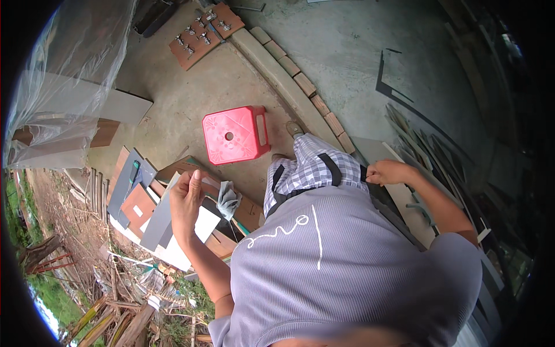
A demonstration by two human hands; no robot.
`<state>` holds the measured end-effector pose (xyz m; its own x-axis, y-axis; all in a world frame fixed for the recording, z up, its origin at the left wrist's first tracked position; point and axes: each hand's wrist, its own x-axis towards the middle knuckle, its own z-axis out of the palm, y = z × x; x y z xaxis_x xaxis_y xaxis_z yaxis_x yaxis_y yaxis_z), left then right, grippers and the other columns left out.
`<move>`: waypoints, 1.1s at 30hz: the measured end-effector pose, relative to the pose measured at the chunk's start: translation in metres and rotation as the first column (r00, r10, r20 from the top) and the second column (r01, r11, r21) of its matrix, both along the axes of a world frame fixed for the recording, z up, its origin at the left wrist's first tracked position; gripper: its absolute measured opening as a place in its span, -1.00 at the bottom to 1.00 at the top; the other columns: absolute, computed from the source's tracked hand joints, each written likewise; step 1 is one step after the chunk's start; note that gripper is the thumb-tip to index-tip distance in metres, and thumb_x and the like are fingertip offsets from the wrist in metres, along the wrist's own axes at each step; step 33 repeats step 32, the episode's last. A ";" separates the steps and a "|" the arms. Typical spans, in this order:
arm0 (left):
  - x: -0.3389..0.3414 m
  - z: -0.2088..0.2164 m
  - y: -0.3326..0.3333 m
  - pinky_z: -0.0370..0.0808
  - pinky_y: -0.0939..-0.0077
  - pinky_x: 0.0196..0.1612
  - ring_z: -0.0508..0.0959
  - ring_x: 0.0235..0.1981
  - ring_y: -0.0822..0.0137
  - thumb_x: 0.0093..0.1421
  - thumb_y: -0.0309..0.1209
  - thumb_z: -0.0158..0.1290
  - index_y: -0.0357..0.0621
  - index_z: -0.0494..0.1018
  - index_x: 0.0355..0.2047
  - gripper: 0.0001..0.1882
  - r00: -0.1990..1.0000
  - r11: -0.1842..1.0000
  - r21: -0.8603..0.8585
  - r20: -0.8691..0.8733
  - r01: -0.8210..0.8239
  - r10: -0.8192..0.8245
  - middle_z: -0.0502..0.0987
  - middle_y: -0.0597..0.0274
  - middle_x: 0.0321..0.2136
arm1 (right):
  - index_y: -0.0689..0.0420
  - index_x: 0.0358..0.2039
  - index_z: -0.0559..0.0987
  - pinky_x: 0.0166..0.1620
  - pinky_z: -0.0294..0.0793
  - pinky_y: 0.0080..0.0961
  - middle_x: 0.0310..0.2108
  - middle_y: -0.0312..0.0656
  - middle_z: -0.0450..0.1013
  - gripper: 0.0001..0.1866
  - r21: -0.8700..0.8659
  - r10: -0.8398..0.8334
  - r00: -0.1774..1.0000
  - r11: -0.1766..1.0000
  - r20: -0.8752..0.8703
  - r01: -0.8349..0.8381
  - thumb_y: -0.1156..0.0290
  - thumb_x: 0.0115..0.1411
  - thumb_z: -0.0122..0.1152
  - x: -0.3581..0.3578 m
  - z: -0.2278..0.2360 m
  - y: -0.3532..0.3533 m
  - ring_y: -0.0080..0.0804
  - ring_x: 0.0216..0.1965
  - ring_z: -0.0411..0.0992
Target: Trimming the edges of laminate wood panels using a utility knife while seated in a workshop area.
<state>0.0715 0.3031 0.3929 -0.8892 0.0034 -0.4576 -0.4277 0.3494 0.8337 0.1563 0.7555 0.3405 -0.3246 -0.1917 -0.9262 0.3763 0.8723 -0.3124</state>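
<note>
Left hand lifts a rag; right hand grips a board edge.

The left hand (pixel 186 199) is closed in a grip on a thin strip whose end carries the grey rag (pixel 228 199), hanging just right of the fingers. The right hand (pixel 388 172) is clenched on a pale board (pixel 404 202). Below lie stacked panels (pixel 144 214), a red stool (pixel 234 134) and a concrete floor (pixel 191 98).
</note>
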 end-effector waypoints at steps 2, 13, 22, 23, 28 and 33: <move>0.012 -0.015 0.009 0.05 0.68 -0.66 0.15 -0.70 0.64 0.27 -0.15 -0.04 -0.30 0.47 -0.42 -0.60 0.999 1.000 0.008 0.043 0.020 -0.021 0.21 0.50 -0.75 | 0.15 -0.33 0.52 -0.37 0.40 -0.43 -0.54 -0.15 0.48 -0.72 -0.006 -0.095 0.992 0.996 -0.080 0.095 0.19 0.11 0.18 0.019 -0.004 -0.011 -0.33 -0.43 0.48; 0.006 -0.041 0.049 0.05 0.69 -0.66 0.15 -0.72 0.64 0.28 -0.19 -0.06 -0.23 0.46 -0.40 -0.67 0.982 0.968 0.177 0.030 0.178 -0.186 0.20 0.49 -0.76 | 0.18 -0.19 0.39 -0.17 0.40 -0.28 -0.33 0.01 0.48 -0.65 -0.087 -0.233 0.970 0.967 0.064 0.238 0.20 0.15 0.16 0.026 0.026 0.025 -0.16 -0.23 0.44; -0.050 0.099 0.116 0.52 0.56 -0.31 0.51 -0.42 0.42 0.11 -0.12 0.14 -0.25 0.18 0.14 -0.30 0.794 0.777 0.459 -0.602 0.430 -0.084 0.41 0.05 -0.18 | 0.15 -0.45 0.45 -0.22 0.42 -0.44 -0.09 -0.15 0.39 -0.82 -0.080 -0.081 0.152 0.997 -0.985 0.011 0.47 -0.08 0.27 -0.063 0.246 -0.059 -0.29 -0.21 0.43; -0.052 0.119 0.124 0.52 0.51 -0.24 0.52 -0.35 0.37 0.03 -0.08 0.20 -0.25 0.11 0.18 -0.17 0.749 0.730 0.473 -0.658 0.494 -0.080 0.35 -0.02 -0.08 | 0.14 -0.48 0.46 -0.20 0.43 -0.43 -0.08 -0.09 0.39 -0.82 -0.107 -0.105 0.087 0.994 -0.991 -0.018 0.44 -0.09 0.28 -0.061 0.257 -0.069 -0.28 -0.18 0.43; -0.052 0.170 0.156 0.50 0.34 -0.08 0.48 -0.05 0.07 -0.10 0.30 0.09 -0.37 0.05 0.18 0.10 0.352 0.800 0.308 -0.927 0.515 0.131 0.29 -0.41 0.00 | 0.09 -0.45 0.47 -0.15 0.45 -0.43 -0.04 0.13 0.36 -0.81 -0.033 -0.064 -0.168 0.983 -0.984 -0.182 0.35 -0.05 0.28 -0.060 0.288 -0.088 -0.20 -0.11 0.43; -0.051 0.175 0.156 0.51 0.23 -0.09 0.43 0.00 -0.04 -0.09 0.32 0.03 -0.39 0.11 0.13 0.06 0.264 0.773 0.400 -0.915 0.492 0.306 0.26 -0.50 0.01 | 0.05 -0.28 0.39 -0.05 0.47 -0.31 -0.05 0.31 0.34 -0.80 -0.365 -0.466 -0.255 0.859 -0.847 -0.359 0.33 0.12 0.17 -0.064 0.273 -0.092 -0.01 -0.10 0.44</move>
